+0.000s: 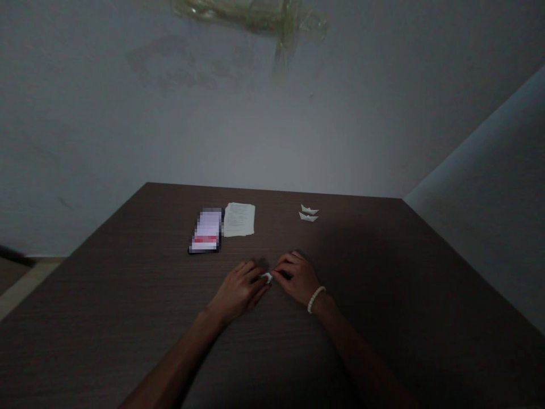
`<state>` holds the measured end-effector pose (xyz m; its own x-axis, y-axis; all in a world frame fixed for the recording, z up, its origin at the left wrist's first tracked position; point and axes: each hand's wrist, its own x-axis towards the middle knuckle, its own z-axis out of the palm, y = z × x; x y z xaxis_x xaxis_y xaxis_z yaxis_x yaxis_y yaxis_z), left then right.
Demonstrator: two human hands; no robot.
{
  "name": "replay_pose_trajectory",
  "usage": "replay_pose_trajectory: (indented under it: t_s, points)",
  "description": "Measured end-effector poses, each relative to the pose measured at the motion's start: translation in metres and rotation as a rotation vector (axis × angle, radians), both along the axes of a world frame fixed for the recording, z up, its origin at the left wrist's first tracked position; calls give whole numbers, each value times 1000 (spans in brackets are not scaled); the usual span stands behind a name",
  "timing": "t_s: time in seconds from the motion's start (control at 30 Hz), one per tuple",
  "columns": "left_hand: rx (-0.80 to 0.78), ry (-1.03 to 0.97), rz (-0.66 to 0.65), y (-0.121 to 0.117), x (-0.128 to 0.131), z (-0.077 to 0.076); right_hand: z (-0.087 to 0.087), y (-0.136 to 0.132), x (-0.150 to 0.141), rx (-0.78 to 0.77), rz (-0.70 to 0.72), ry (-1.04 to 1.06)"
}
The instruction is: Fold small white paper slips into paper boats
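Note:
A small piece of folded white paper (pixel 268 278) shows between my two hands, low over the dark table. My left hand (pixel 240 291) grips its left side, with thumb and fingers closed around it and hiding much of it. From the other side, my right hand (pixel 297 276) pinches the paper's right edge between thumb and forefinger. A beaded bracelet (pixel 315 299) circles my right wrist. Farther back, two small folded paper boats (pixel 309 217) stand one behind the other.
A phone (pixel 206 230) with a lit, blurred screen lies left of centre. Beside it is a stack of printed paper sheets (pixel 239 220). The brown table (pixel 128 272) meets a grey wall (pixel 272 130) at its far edge; yellowish tape (pixel 255 20) is stuck higher up.

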<state>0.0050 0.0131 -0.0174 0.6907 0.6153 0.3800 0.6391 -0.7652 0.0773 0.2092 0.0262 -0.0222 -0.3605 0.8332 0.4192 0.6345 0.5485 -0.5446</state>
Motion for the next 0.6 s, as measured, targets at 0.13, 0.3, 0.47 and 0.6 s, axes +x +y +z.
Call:
replay_pose_trajectory:
  t_s: [0.13,0.3,0.47,0.6]
  points:
    - [3,-15,-20,1,1,-1,-1,1,-1,-6,-13,7]
    - [-17,-21,-22,0,2,0,-1,0,0,-8,-10,-7]
    - [-106,-68,-21,1,-3,0,-2,0,1,4,-2,-26]
    - [-197,-159,32,4,-7,1,-4,1,2,6,1,-44]
